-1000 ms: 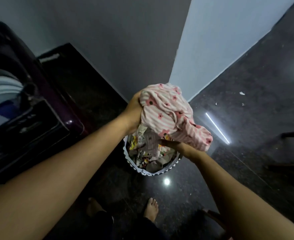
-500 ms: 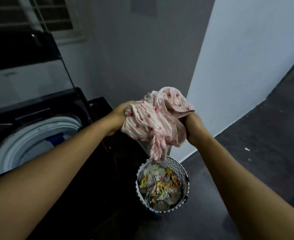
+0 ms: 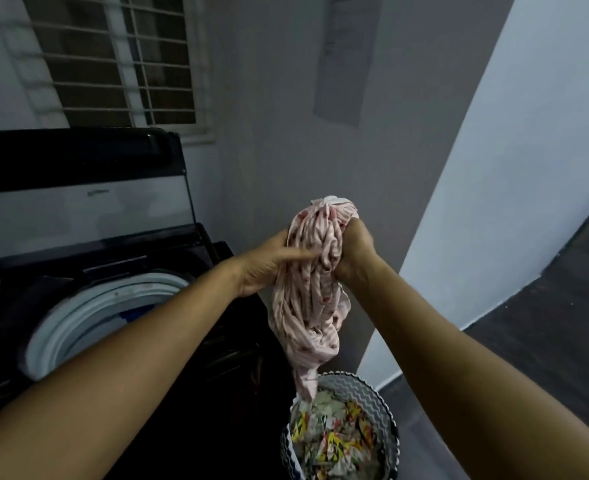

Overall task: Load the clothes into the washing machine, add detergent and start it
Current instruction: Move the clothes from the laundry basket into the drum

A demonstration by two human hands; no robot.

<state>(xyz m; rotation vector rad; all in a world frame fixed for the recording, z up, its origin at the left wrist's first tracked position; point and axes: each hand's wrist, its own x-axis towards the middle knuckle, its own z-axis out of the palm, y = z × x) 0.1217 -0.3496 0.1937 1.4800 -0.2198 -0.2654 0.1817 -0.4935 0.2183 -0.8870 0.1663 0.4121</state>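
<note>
Both hands hold one pink garment (image 3: 315, 292) bunched in the air, above the basket (image 3: 372, 393) and to the right of the washer (image 3: 88, 271). The right hand (image 3: 353, 251) is clamped in a fist round the top of the bundle. The left hand (image 3: 272, 261) presses against its left side with fingers laid flat across the cloth; whether that hand truly grips or only steadies, I cannot tell. The garment hangs down from the hands in a long twist, and its tail reaches the basket's rim, where it seems to touch the patterned clothes (image 3: 334, 441) left inside.

The step in hand looks like carrying this piece over to the drum (image 3: 88, 317), which stands open at the washer's top, lid (image 3: 78, 202) raised against the wall. To do it well, the tail should be lifted clear of the basket first, so it drags nothing out and does not snag on the rim. Then the bundle wants swinging left across the washer's right edge and letting go only once it hangs fully over the opening, loosened rather than balled, so no sleeve or hem drapes over the drum's white ring. More clothes wait in the basket, so loading seems far from done.
</note>
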